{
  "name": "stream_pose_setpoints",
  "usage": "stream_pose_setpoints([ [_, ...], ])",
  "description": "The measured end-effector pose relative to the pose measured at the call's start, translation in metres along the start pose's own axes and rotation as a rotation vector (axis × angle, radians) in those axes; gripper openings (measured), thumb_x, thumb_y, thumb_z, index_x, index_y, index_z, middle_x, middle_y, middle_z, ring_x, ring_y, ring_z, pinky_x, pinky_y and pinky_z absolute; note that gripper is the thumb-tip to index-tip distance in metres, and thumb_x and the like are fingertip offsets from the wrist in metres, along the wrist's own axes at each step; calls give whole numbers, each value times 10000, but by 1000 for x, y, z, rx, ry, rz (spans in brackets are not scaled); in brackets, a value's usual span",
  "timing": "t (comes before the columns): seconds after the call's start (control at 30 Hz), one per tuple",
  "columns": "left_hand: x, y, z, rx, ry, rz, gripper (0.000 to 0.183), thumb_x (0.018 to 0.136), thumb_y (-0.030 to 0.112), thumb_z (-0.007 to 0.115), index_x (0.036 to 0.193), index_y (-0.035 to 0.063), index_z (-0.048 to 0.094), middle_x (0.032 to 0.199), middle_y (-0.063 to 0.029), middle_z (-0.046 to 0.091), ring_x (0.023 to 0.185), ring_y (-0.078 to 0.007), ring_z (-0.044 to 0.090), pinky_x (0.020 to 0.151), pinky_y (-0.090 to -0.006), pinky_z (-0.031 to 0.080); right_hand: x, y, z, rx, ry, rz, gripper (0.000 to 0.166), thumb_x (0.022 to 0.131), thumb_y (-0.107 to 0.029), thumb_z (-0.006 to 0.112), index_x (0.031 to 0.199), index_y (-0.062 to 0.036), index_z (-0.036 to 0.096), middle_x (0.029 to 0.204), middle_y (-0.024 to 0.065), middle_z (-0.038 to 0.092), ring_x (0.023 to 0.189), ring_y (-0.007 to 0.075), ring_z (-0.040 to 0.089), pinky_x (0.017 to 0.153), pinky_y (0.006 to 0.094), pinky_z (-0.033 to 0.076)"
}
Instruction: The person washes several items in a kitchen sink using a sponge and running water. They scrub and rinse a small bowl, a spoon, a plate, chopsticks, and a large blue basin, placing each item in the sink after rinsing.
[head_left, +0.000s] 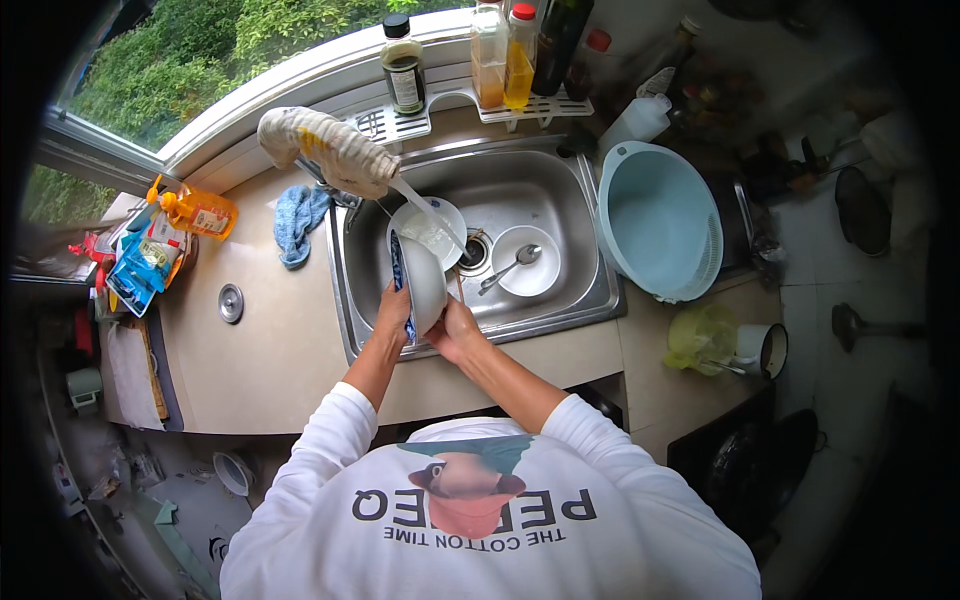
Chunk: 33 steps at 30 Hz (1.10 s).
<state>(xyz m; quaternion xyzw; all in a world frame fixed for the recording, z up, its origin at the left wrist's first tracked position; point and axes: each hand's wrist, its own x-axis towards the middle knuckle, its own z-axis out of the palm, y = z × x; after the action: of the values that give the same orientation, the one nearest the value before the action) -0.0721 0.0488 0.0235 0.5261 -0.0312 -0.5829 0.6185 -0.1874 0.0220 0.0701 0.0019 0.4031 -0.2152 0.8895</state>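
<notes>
Over the near left part of the steel sink (540, 176), a white bowl (424, 281) with a blue patterned rim or inside is tilted on its side. My left hand (393, 313) grips its patterned edge. On the outside of the bowl, near its lower end, is my right hand (454, 330), its fingers partly hidden. Water runs from the cloth-wrapped faucet (330, 150) into a white dish (439, 225) beyond the held bowl. Right of the drain (475, 251) sits a second white bowl (541, 274) with a metal spoon (514, 266) across it.
A light blue plastic basin (660, 217) leans at the sink's right side. Left of the sink lie a blue rag (298, 225) and a metal sink stopper (231, 303). An orange soap bottle (202, 211) stands near the window. Sauce bottles (405, 75) line the back shelf (536, 109).
</notes>
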Motion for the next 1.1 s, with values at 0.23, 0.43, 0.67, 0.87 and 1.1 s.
stream_pose_setpoints([
  [0.23, -4, 15, -11, 292, 213, 299, 264, 801, 112, 619, 999, -50, 554, 897, -102, 616, 744, -151, 588, 682, -274, 483, -19, 8, 8, 161, 170, 21, 353, 930, -209, 269, 1221, -52, 394, 1235, 115, 451, 1082, 259, 489, 921, 447, 400],
  [0.43, -22, 27, -1, 547, 243, 380, 225, 791, 98, 618, 943, -63, 575, 863, -80, 624, 739, -114, 559, 684, -233, 450, -1, -28, -11, -129, 15, -466, 364, 937, -270, 354, 1099, 32, 479, 1097, 109, 550, 1017, 194, 523, 908, 320, 397],
  [0.67, -27, 4, 0, 352, 32, 7, 239, 773, 89, 638, 949, -57, 569, 825, -105, 620, 673, -145, 593, 605, -278, 502, 14, -53, -35, -131, -166, -10, 354, 913, -270, 392, 1098, 13, 498, 1063, 128, 566, 938, 203, 567, 821, 334, 465],
  [0.87, -16, -3, 21, 281, 122, 26, 239, 790, 81, 599, 967, -74, 560, 845, -108, 618, 704, -163, 588, 654, -280, 486, 9, -38, -67, 6, -74, 19, 319, 910, -232, 371, 1132, -34, 485, 1114, 109, 543, 1007, 217, 538, 891, 362, 446],
  [1.1, 35, -15, 57, 822, 67, 168, 271, 720, 160, 604, 924, -19, 617, 779, -115, 642, 704, -171, 604, 654, -306, 470, 14, -19, -79, 152, -22, 15, 264, 887, -282, 442, 1023, -76, 533, 1015, 90, 584, 918, 222, 576, 796, 413, 476],
])
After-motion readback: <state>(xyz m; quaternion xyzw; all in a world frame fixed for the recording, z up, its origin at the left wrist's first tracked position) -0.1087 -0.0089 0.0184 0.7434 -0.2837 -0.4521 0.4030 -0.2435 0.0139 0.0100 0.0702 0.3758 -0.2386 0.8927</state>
